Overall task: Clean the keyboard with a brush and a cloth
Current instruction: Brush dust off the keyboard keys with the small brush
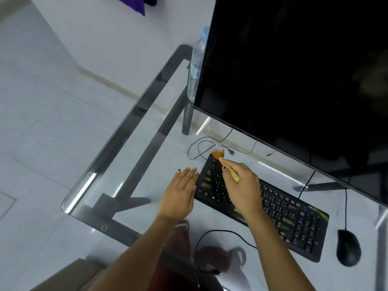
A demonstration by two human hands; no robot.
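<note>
A black keyboard (289, 215) lies slantwise on the glass desk (134, 164), with yellowish smears on some keys. My right hand (241, 183) grips a small brush (219, 153) by its pale wooden handle; the orange bristles touch the keyboard's far left corner. My left hand (180, 194) rests flat with fingers together on the glass, against the keyboard's left edge. No cloth is in view.
A large dark monitor (294, 70) stands behind the keyboard. A black mouse (347, 247) sits at the right. A clear water bottle (196, 66) stands at the back beside the monitor. Thin cables (201, 143) loop on the glass.
</note>
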